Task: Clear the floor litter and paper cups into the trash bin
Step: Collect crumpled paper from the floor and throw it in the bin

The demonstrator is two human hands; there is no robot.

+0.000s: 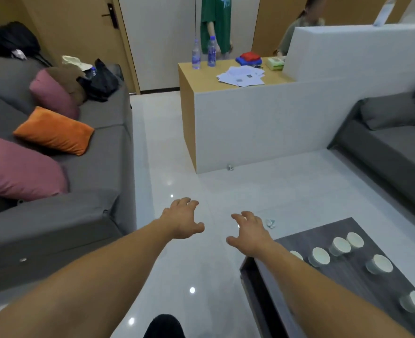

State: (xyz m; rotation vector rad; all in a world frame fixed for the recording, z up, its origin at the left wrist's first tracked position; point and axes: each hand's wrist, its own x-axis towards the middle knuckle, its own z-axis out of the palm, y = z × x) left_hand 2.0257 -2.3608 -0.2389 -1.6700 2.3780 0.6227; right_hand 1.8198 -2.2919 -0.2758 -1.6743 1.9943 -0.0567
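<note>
Right now I am holding my left hand (183,219) and right hand (249,234) out above the floor (201,264), with the fingers (238,218) of both spread, loosely bent and gripping nothing. A crumpled paper wad (270,223) is lying on the tiles just to the right of my right fingers, apart from them. A second scrap (230,167) is sitting well ahead of both hands, at the foot of the white partition (262,132). The paper cups (320,256) are standing upright on the dark worktop (362,276), right of and behind my right fingers.

I am judging the wad as nearly weightless, soft and squashable, so a light pinch from above should be enough. The cups are looking thin-walled and easy to crush or tip. I cannot tell whether they are holding liquid, so I am planning on gripping each gently round its side, below the rim. No trash bin is showing.
</note>
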